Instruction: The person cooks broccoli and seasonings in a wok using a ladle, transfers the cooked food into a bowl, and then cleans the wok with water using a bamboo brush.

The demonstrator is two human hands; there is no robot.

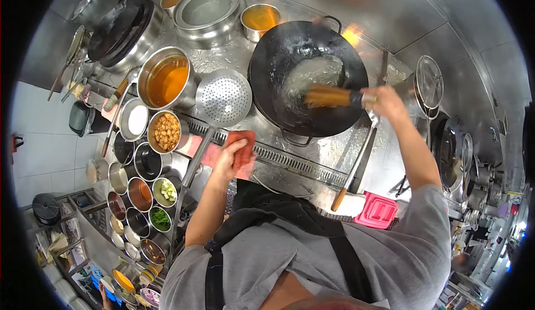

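Observation:
My right hand (pixel 387 104) is closed round the dark handle end of a bamboo wok brush (pixel 326 96). The brush's bristles reach over the inside of a large black wok (pixel 267 81), where a patch of foamy, watery liquid (pixel 312 73) lies. My left hand (pixel 227 158) grips a folded red cloth (pixel 243 145) in front of the stove edge, lower left of the wok. A ladle (pixel 355 162) with a wooden handle rests beside the wok, below my right hand. Left of the wok lies a round perforated strainer (pixel 224 97).
A pot of orange liquid (pixel 169 83) and a bowl of browned cubes (pixel 165 132) stand on the left. Below them are several ingredient containers (pixel 139 193). Flames (pixel 352 35) show behind the wok. A pink plastic box (pixel 377 211) sits at the front right.

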